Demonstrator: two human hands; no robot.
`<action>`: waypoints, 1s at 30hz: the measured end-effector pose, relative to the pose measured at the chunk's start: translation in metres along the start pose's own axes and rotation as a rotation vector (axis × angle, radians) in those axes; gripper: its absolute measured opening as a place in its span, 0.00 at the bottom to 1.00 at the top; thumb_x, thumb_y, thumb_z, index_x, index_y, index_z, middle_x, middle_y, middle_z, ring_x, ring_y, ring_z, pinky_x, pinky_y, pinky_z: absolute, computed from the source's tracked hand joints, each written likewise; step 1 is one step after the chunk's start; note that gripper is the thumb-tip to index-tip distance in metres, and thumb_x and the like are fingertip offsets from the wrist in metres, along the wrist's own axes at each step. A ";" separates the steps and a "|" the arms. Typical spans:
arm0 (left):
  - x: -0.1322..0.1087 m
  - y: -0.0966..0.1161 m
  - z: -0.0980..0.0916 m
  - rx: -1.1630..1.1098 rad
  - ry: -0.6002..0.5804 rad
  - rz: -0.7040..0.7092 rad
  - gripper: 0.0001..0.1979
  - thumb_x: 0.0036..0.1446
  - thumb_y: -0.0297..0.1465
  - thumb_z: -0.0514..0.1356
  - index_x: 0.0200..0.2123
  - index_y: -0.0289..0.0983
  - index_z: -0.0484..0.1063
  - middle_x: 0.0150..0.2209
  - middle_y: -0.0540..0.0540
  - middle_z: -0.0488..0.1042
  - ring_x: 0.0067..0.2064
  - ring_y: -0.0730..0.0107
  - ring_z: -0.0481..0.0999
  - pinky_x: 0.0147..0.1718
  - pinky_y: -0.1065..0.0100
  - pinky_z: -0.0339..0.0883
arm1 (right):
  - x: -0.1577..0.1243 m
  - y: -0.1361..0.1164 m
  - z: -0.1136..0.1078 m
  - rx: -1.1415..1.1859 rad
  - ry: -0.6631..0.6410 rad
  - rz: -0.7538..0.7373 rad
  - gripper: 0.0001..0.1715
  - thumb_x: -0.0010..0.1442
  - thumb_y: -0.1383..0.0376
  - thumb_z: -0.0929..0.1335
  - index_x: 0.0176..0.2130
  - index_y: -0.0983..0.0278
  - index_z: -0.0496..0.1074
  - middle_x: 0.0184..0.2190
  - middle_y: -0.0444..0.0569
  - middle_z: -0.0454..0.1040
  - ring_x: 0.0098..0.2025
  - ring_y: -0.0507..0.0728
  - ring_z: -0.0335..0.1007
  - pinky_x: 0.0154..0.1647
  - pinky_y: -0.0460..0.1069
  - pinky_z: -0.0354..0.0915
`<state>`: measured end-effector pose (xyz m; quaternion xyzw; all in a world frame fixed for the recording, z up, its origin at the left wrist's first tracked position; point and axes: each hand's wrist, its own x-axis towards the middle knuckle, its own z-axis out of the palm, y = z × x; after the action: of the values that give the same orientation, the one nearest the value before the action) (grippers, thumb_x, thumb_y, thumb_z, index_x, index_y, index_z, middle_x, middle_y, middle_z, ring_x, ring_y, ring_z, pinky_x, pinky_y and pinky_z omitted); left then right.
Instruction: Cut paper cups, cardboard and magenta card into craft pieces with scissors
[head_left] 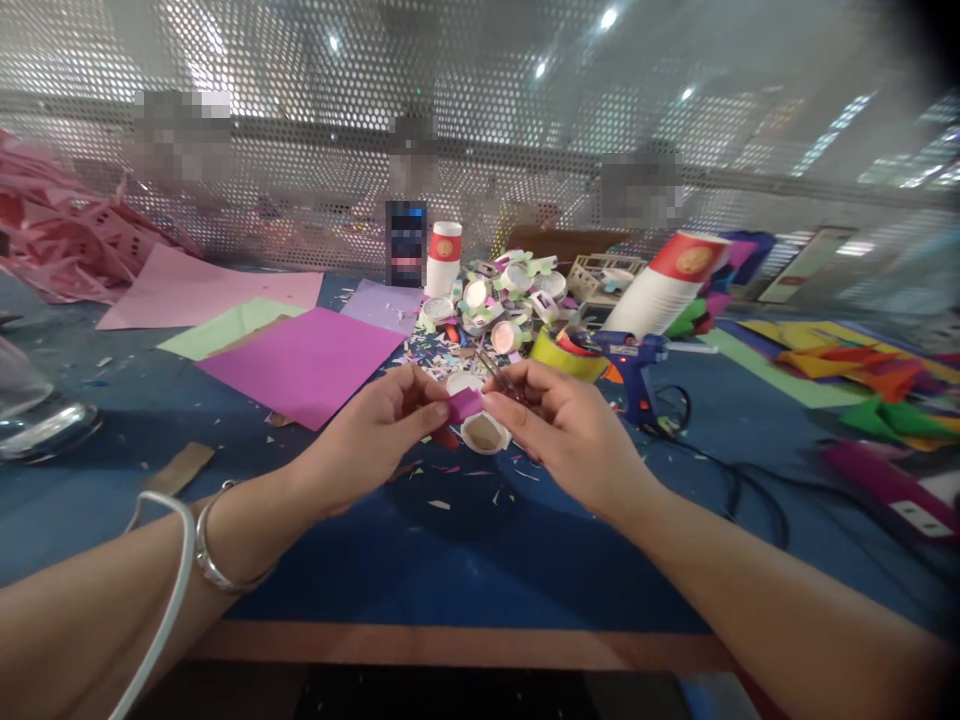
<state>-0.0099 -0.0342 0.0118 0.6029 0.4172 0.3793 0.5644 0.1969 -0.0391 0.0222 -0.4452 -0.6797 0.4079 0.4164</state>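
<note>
Between my two hands is a small purple piece of paper (pixel 465 404). My left hand (pixel 382 425) pinches its left side between thumb and fingers. The thumb and fingers of my right hand (pixel 562 425) are closed at its right edge, and a thin metal tool (pixel 495 368), seemingly scissors, sticks up from them. Just below the paper lies a small round white cup piece (pixel 485 434) with a brownish inside. Another white round piece (pixel 463 382) sits behind the fingers. Paper scraps are scattered around.
A blue glue gun (pixel 637 370) with a black cable stands right, beside a yellow-green tape roll (pixel 566 352). Behind are a cup-piece pile (pixel 514 290), stacked paper cups (pixel 667 285) and a phone (pixel 406 243). Purple sheet (pixel 307 365) lies left; a power strip (pixel 892 490) right.
</note>
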 end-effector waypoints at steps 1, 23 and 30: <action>0.000 -0.001 0.001 0.011 -0.004 0.008 0.06 0.66 0.32 0.58 0.37 0.37 0.65 0.31 0.50 0.77 0.35 0.71 0.76 0.36 0.69 0.65 | 0.000 -0.001 0.001 0.017 -0.006 -0.002 0.13 0.62 0.58 0.72 0.40 0.65 0.72 0.24 0.39 0.67 0.21 0.45 0.58 0.19 0.43 0.54; -0.003 0.004 -0.001 0.145 -0.142 0.014 0.08 0.60 0.33 0.63 0.30 0.35 0.74 0.27 0.51 0.72 0.29 0.75 0.70 0.31 0.70 0.62 | 0.000 -0.002 0.002 -0.046 -0.126 -0.024 0.07 0.64 0.62 0.70 0.36 0.64 0.72 0.30 0.43 0.70 0.30 0.49 0.65 0.30 0.45 0.62; -0.004 0.003 0.001 -0.250 -0.046 -0.133 0.09 0.58 0.35 0.67 0.30 0.36 0.73 0.26 0.54 0.70 0.26 0.79 0.65 0.26 0.74 0.58 | 0.005 -0.002 -0.006 0.100 -0.086 0.040 0.11 0.64 0.58 0.71 0.36 0.63 0.72 0.24 0.40 0.68 0.21 0.45 0.57 0.20 0.44 0.53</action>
<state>-0.0103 -0.0379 0.0145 0.5076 0.3925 0.3761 0.6685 0.2003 -0.0339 0.0267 -0.4193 -0.6669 0.4681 0.4004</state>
